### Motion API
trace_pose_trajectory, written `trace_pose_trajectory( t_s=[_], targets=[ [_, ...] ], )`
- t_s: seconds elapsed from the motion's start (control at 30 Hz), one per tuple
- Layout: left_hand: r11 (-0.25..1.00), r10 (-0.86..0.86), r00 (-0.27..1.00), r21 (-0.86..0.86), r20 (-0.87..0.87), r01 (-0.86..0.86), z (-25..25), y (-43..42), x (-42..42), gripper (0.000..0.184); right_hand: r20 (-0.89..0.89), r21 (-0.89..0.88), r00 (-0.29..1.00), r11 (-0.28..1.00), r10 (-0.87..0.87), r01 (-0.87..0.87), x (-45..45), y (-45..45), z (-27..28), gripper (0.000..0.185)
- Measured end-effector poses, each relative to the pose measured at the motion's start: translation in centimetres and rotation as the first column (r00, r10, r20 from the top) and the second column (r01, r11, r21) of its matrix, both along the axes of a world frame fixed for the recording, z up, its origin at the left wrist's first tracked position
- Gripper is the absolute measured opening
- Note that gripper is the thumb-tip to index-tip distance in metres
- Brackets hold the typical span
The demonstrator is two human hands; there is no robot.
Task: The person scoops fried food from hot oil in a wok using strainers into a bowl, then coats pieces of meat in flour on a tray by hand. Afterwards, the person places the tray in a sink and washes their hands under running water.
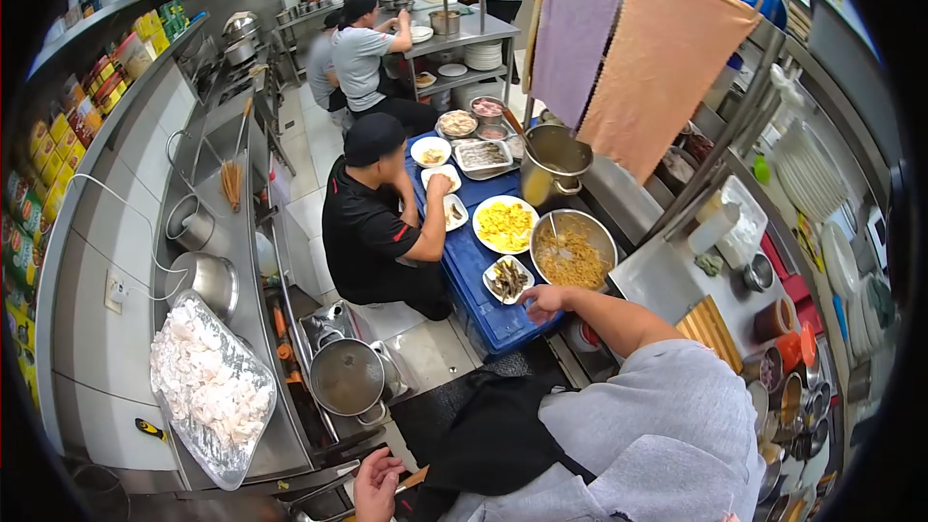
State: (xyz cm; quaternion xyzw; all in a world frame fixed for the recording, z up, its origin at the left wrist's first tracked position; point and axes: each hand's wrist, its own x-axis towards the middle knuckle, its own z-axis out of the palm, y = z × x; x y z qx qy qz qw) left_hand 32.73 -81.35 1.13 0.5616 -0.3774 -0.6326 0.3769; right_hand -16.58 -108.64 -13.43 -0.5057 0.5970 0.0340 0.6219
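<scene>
right hand (544, 303) is out at the edge of the blue table (470, 269), just beside a dish (487, 282) of dark strips (508, 277). fingers loosely bent, no food visible in them, but can't tell if they're pinching something small. my guess is the food's bunched there so both the wearer and the person in black (367, 222) can reach it. the noodles (580, 249), if that's what they are, have a spoon (554, 225) stuck in, probably for serving, with the yellow food (505, 223) next door.

left hand (377, 485) is down low, half curled and cut off by the bottom edge. there's a wooden handle (414, 478) right by it, can't tell if it's gripped. hanging cloths (667, 48) hide part of the shelves, likely put there to dry. no clue what's deep in the pot (570, 174).
</scene>
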Motion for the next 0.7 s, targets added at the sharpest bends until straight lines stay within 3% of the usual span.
trace_pose_trajectory(
  t_s=[0.07,0.2,0.23,0.3,0.37,0.47,0.57,0.7],
  targets=[
    [0.995,0.073,0.997,0.076,-0.007,-0.072,3.1,-1.7,-2.5,0.044,0.099,-0.014,0.994,0.999,0.04,-0.039,0.5,-3.2,0.6,0.049],
    [0.993,0.094,0.994,0.068,0.06,-0.098,0.8,-4.8,-5.4,0.048,0.322,0.06,0.942,0.991,0.093,-0.118,2.2,-8.1,4.7,0.052],
    [0.99,0.138,0.977,-0.006,0.161,-0.139,0.6,-5.8,-7.0,0.035,0.377,0.091,0.917,0.98,0.129,-0.176,3.2,-9.0,6.8,0.052],
    [0.994,0.11,0.98,0.011,0.165,-0.113,-2.1,-7.1,-7.7,0.04,0.476,0.138,0.855,0.943,0.206,-0.304,5.2,-11.3,7.7,0.052],
    [0.991,0.107,0.982,0.062,0.158,-0.118,-1.5,-6.9,-10.1,0.042,0.605,0.184,0.732,0.839,0.313,-0.511,8.3,-13.1,7.1,0.053],
    [0.994,0.072,0.959,0.062,0.274,-0.093,-2.0,-4.3,-12.0,0.043,0.631,0.072,0.526,0.631,0.571,-0.772,15.4,-13.9,5.9,0.055],
    [0.988,0.108,0.885,0.052,0.453,-0.148,-1.1,0.1,-13.0,0.047,0.693,0.055,0.351,0.439,0.63,-0.897,23.4,-11.1,5.7,0.058],
    [0.881,0.267,0.75,0.161,0.605,-0.445,0.5,5.5,-15.1,0.046,0.773,0.112,0.219,0.211,0.595,-0.971,30.2,-5.2,5.9,0.062]
  ],
)
